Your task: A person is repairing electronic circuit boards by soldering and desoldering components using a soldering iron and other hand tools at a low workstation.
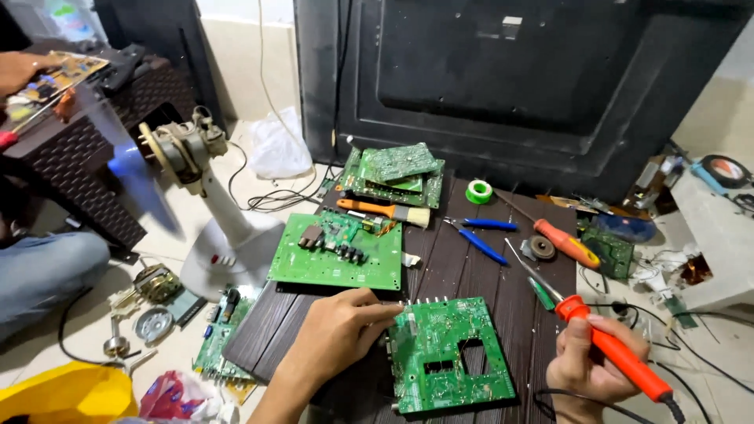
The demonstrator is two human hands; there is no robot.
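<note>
While the dark slatted desk (pixel 471 275) is carrying several boards, the left hand (pixel 338 330) is pressing with loosely curled fingers on the edge of the green circuit board (pixel 448 353) lying nearest. The right hand (pixel 585 365) is clamping an orange-handled soldering iron (pixel 605 341), its tip hanging above the desk, well apart from that board, so no soldering is showing yet.

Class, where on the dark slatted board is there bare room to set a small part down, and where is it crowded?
Bare: the strip between the green circuit board with cut-outs and the orange-handled soldering iron, and left of the left hand. Crowded: the far edge, around the stacked green boards.
</note>
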